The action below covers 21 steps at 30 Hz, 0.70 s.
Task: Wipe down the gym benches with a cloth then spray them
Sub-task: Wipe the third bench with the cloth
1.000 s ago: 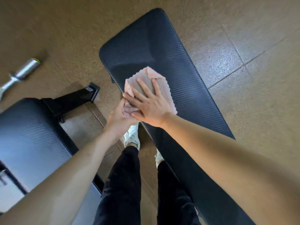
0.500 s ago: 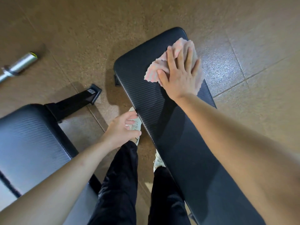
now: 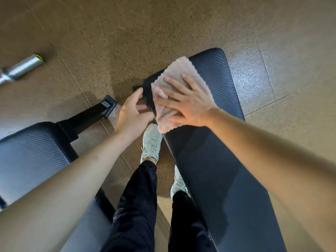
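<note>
Your right hand (image 3: 187, 102) lies flat, fingers spread and straight, on the pink-and-grey cloth (image 3: 181, 71), pressing it onto the black bench (image 3: 227, 170) near its far end, with the cloth's near corner reaching the bench edge on your left-hand side. Your left hand (image 3: 131, 113) sits just left of the cloth at that edge, fingers loosely extended and gripping nothing; you cannot tell whether they touch the pad. Further left of that hand stands a second bench (image 3: 31, 157), and beyond it a barbell end (image 3: 23, 67) lies on the floor (image 3: 127, 33).
</note>
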Available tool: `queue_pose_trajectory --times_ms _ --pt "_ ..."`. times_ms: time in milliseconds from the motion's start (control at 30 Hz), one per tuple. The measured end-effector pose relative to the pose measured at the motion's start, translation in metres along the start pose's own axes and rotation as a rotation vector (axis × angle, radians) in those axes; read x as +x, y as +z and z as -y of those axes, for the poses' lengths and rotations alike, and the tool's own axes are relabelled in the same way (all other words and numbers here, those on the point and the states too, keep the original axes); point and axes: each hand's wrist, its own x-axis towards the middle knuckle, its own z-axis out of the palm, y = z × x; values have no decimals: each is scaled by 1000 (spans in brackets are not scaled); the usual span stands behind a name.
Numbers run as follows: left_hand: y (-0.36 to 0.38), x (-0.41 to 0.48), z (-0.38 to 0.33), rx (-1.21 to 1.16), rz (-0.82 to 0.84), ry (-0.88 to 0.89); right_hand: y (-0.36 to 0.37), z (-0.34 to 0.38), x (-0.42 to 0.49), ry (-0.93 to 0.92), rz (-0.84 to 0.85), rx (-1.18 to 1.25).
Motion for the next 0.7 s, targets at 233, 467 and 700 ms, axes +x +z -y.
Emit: queue_pose_trajectory --times_ms 233,467,700 --pt "-9 1 -1 -8 65 0 -21 -54 22 809 -75 240" --pt "-27 15 8 -20 6 24 -33 -13 72 639 11 351" --pt "-47 40 -6 26 -201 179 -35 23 73 501 -275 515"
